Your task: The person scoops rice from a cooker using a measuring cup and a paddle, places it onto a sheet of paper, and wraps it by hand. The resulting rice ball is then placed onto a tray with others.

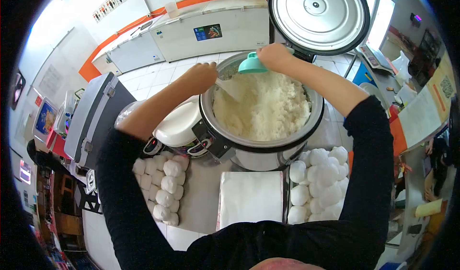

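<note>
A large rice cooker (262, 160) stands in front of me, filled with white rice (275, 109). My left hand (201, 76) is closed round the handle of a white rice paddle (232, 88), whose blade dips into the rice at the left side of the pot. Over the pot's far rim, my right hand (274, 58) grips a teal scoop (253, 64), cup part pointing left above the rice. The cooker's round metal lid (317, 11) is tipped up behind it.
Rounded white wrapped bundles (164, 199) lie left, with more bundles (320, 183) at right. Between them is a stack of white sheets (251, 196). A white-lidded pot (179, 124) sits left of the cooker. A grey cooler box (98, 121) and chest freezers (211, 30) stand farther off.
</note>
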